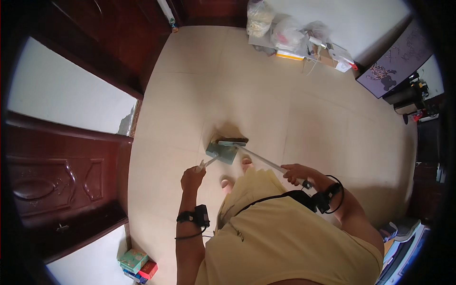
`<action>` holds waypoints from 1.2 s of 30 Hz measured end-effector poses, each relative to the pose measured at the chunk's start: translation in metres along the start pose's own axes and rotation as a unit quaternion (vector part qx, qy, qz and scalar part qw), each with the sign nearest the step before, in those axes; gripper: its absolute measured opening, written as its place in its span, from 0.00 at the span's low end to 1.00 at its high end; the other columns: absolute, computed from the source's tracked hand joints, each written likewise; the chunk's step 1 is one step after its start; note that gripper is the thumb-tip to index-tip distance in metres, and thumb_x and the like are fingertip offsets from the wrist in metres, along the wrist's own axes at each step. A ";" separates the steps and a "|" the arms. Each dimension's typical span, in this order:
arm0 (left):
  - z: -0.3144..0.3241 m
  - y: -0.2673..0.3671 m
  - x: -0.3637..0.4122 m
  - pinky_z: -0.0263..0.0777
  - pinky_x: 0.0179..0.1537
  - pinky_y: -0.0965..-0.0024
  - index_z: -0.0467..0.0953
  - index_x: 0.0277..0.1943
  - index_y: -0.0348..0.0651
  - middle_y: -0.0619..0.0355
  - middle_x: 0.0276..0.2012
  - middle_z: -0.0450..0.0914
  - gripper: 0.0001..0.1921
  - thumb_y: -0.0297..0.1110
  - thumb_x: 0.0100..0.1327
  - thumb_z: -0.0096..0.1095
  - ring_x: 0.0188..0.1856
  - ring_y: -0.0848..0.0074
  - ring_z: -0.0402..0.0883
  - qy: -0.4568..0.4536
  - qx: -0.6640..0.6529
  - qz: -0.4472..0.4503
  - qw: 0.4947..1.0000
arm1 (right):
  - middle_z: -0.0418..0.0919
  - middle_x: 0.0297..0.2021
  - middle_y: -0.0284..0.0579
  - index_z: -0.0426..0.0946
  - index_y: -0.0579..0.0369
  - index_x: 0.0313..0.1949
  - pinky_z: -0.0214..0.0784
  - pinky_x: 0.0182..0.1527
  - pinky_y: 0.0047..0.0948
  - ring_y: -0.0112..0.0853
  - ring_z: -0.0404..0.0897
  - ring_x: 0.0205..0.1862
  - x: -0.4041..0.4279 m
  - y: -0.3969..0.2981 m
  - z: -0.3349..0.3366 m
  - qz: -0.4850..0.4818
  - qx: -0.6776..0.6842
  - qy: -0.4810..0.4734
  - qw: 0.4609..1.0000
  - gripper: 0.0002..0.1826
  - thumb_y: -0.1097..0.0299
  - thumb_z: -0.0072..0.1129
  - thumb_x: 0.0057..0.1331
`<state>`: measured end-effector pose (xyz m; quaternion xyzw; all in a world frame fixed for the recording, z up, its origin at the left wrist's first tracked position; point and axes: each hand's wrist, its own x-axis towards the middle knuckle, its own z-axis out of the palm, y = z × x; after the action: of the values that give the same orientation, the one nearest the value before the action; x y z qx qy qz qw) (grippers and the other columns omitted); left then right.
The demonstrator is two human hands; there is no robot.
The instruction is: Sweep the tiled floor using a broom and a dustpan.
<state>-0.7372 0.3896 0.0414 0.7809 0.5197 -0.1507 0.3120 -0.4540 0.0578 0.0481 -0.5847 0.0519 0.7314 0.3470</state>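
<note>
My left hand grips the handle of a green dustpan, which rests on the tiled floor in front of my feet. In my right hand is the pale handle of a broom. The broom's head lies across the dustpan's far side, its dark bristles pointing away from me. Some light debris or dust seems to lie near the dustpan's left edge, too small to name. My two feet, in sandals or slippers, stand just behind the dustpan.
Plastic bags and cardboard boxes line the far wall. A printed panel leans at the right. Dark red wooden doors stand on the left. Stacked gift boxes sit at the lower left wall.
</note>
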 end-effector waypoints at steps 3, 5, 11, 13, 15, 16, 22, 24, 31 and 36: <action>-0.001 -0.010 -0.006 0.74 0.40 0.57 0.82 0.40 0.51 0.50 0.33 0.83 0.19 0.53 0.54 0.58 0.37 0.57 0.82 0.002 -0.022 -0.001 1.000 | 0.70 0.23 0.38 0.53 0.49 0.68 0.62 0.19 0.23 0.23 0.67 0.19 -0.026 -0.021 -0.005 -0.038 -0.033 0.034 0.998 0.37 0.70 0.56 0.61; -0.003 -0.014 -0.014 0.74 0.40 0.58 0.82 0.40 0.52 0.51 0.33 0.83 0.18 0.53 0.54 0.58 0.37 0.57 0.82 -0.005 -0.013 0.004 1.000 | 0.71 0.22 0.40 0.52 0.49 0.68 0.63 0.19 0.25 0.25 0.68 0.18 -0.037 -0.025 -0.011 -0.036 -0.043 0.098 0.994 0.37 0.71 0.55 0.61; -0.006 -0.017 -0.027 0.75 0.40 0.59 0.83 0.41 0.55 0.52 0.33 0.83 0.17 0.52 0.53 0.60 0.37 0.58 0.82 -0.029 0.010 0.038 0.999 | 0.69 0.19 0.42 0.45 0.55 0.69 0.66 0.19 0.31 0.28 0.69 0.17 -0.005 -0.021 0.000 -0.099 -0.037 0.201 0.974 0.39 0.72 0.53 0.61; -0.004 -0.019 -0.026 0.75 0.41 0.59 0.83 0.41 0.54 0.53 0.33 0.83 0.17 0.52 0.53 0.60 0.37 0.58 0.82 -0.034 0.016 0.049 0.998 | 0.70 0.19 0.43 0.46 0.56 0.69 0.65 0.18 0.30 0.28 0.69 0.16 0.030 -0.005 0.003 -0.111 0.021 0.211 0.971 0.39 0.72 0.53 0.61; 0.000 -0.026 -0.024 0.74 0.40 0.59 0.83 0.40 0.53 0.53 0.33 0.83 0.17 0.52 0.53 0.60 0.37 0.58 0.82 -0.041 0.009 0.045 0.998 | 0.70 0.18 0.44 0.47 0.56 0.68 0.64 0.17 0.30 0.28 0.69 0.14 0.056 0.011 0.004 -0.124 0.082 0.222 0.964 0.38 0.72 0.54 0.61; 0.000 -0.027 -0.024 0.74 0.40 0.59 0.83 0.40 0.53 0.53 0.33 0.83 0.17 0.52 0.53 0.60 0.37 0.58 0.82 -0.044 0.013 0.052 0.998 | 0.70 0.18 0.43 0.50 0.57 0.66 0.65 0.17 0.31 0.29 0.70 0.15 0.064 0.018 0.006 -0.092 0.019 0.213 0.972 0.36 0.72 0.53 0.61; 0.002 -0.025 -0.019 0.74 0.39 0.56 0.82 0.37 0.49 0.49 0.32 0.82 0.18 0.52 0.53 0.59 0.36 0.55 0.81 -0.018 0.035 0.075 0.996 | 0.68 0.21 0.40 0.49 0.50 0.68 0.65 0.17 0.27 0.26 0.68 0.17 0.030 0.083 0.067 -0.004 0.053 0.079 0.995 0.39 0.73 0.57 0.59; 0.002 -0.022 -0.016 0.74 0.38 0.56 0.82 0.37 0.48 0.49 0.31 0.82 0.18 0.52 0.53 0.59 0.35 0.55 0.81 -0.014 0.038 0.088 0.995 | 0.68 0.21 0.39 0.48 0.48 0.69 0.64 0.17 0.25 0.25 0.67 0.18 0.020 0.095 0.069 -0.014 0.168 0.019 0.986 0.41 0.73 0.57 0.59; 0.001 -0.026 -0.012 0.73 0.36 0.57 0.82 0.33 0.45 0.49 0.29 0.82 0.20 0.54 0.54 0.58 0.33 0.54 0.81 0.000 0.030 0.135 0.990 | 0.74 0.25 0.40 0.54 0.51 0.67 0.67 0.23 0.27 0.28 0.72 0.22 -0.028 0.118 0.059 -0.076 0.088 0.065 0.991 0.36 0.67 0.57 0.60; 0.002 -0.026 -0.022 0.73 0.35 0.57 0.82 0.32 0.46 0.50 0.27 0.81 0.18 0.53 0.53 0.59 0.32 0.54 0.80 -0.021 0.012 0.112 0.993 | 0.69 0.20 0.40 0.44 0.56 0.69 0.61 0.16 0.23 0.24 0.67 0.16 -0.039 0.111 0.064 -0.076 0.085 0.170 0.979 0.40 0.71 0.55 0.61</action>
<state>-0.7698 0.3790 0.0440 0.8344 0.4206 -0.1377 0.3286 -0.5670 -0.0128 0.0665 -0.6710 0.1271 0.5859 0.4363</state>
